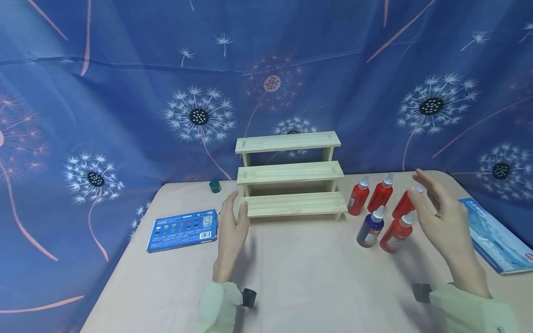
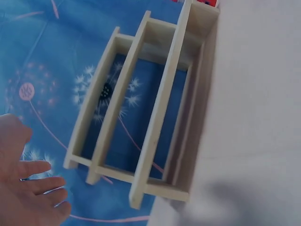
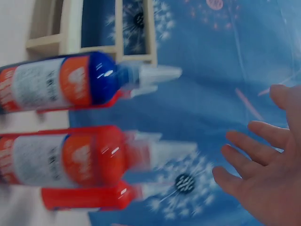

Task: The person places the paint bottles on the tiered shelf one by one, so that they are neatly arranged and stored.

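A three-tier wooden rack (image 1: 291, 173) stands at the middle back of the table. In the head view my left hand (image 1: 233, 226) is raised near the rack's left end, holding nothing, and the left wrist view shows its fingers (image 2: 44, 184) spread loosely. Right of the rack stand several red squeeze bottles (image 1: 358, 198) with pale pointed caps, plus one dark blue bottle (image 1: 370, 227). My right hand (image 1: 447, 226) hovers just right of these bottles, fingers loosely bent. Seen from the right wrist, the hand is apart from the blue bottle (image 3: 70, 82) and the front red bottle (image 3: 94, 155).
A flat blue box (image 1: 183, 230) with printed colour spots lies on the left of the table. Behind it sits a small dark green jar (image 1: 214, 186). A blue-and-white pad or box (image 1: 499, 236) lies at the right edge. Dandelion-patterned blue cloth (image 1: 137, 92) hangs behind.
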The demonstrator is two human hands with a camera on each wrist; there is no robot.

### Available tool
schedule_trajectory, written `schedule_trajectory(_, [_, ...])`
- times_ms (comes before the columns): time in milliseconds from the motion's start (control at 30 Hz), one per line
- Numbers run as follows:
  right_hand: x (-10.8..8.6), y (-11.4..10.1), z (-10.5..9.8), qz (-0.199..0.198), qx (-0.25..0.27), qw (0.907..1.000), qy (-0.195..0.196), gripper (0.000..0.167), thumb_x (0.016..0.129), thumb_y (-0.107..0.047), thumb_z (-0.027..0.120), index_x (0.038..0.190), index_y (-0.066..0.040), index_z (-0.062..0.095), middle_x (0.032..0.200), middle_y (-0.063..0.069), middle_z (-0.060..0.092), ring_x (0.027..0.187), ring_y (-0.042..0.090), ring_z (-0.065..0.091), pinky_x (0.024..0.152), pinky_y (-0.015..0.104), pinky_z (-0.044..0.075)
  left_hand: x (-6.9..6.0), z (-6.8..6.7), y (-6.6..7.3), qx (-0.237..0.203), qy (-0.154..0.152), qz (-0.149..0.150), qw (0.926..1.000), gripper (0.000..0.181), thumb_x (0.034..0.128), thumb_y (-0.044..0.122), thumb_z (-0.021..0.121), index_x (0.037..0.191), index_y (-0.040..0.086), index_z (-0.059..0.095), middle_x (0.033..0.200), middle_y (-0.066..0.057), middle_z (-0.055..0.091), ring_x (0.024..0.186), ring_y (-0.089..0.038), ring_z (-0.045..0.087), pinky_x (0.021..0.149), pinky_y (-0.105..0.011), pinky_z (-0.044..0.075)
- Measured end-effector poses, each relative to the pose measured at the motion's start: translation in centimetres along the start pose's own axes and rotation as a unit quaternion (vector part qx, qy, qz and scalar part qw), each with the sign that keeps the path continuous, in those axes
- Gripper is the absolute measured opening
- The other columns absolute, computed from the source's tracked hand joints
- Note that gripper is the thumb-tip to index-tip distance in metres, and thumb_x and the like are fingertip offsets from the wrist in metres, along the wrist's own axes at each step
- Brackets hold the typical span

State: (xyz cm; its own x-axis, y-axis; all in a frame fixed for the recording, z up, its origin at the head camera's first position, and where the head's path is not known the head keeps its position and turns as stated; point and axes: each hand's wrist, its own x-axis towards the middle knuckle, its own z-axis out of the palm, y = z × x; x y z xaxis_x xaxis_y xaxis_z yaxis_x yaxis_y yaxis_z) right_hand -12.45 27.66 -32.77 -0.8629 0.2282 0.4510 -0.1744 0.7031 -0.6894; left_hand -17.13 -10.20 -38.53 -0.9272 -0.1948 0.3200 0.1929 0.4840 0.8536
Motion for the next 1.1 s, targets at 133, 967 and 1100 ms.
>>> schedule_trajectory(133, [-0.5, 2.1, -0.1, 0.011, 0.013, 0.9999, -0.004, 0.054, 0.102, -0.028, 0.050, 0.153, -0.023, 0.032, 0.150, 0.019, 0.042, 0.139, 0.001, 0.034, 0.110, 0.008, 0.026, 0.1, -0.4, -1.1, -0.014, -0.002, -0.037, 0.9992, 0.046, 0.1043, 0.028, 0.045, 0.144, 0.006, 0.043, 0.150, -0.015, 0.042, 0.142, -0.032, 0.034, 0.116, -0.052, 0.032])
schedule_trajectory(967, [-3.7, 8.0, 0.2, 0.060, 0.039, 0.9947, -0.074, 0.061, 0.104, -0.026, 0.047, 0.157, -0.024, 0.018, 0.158, 0.012, 0.031, 0.134, -0.012, 0.029, 0.092, -0.009, 0.023, 1.3, 1.2, -5.5, -0.058, -0.012, -0.105, 0.9927, 0.043, 0.1048, 0.019, 0.044, 0.141, -0.004, 0.044, 0.145, -0.026, 0.044, 0.135, -0.038, 0.042, 0.112, -0.045, 0.041])
schedule_trajectory(1100, [-3.8, 8.3, 0.5, 0.064, 0.037, 0.9938, -0.083, 0.063, 0.104, -0.026, 0.047, 0.158, -0.021, 0.015, 0.155, 0.026, 0.028, 0.137, -0.008, 0.028, 0.091, -0.009, 0.024, 1.5, 1.7, -6.0, -0.064, -0.018, -0.119, 0.9907, 0.046, 0.1051, 0.020, 0.043, 0.143, -0.006, 0.042, 0.146, -0.027, 0.043, 0.135, -0.038, 0.043, 0.111, -0.045, 0.042])
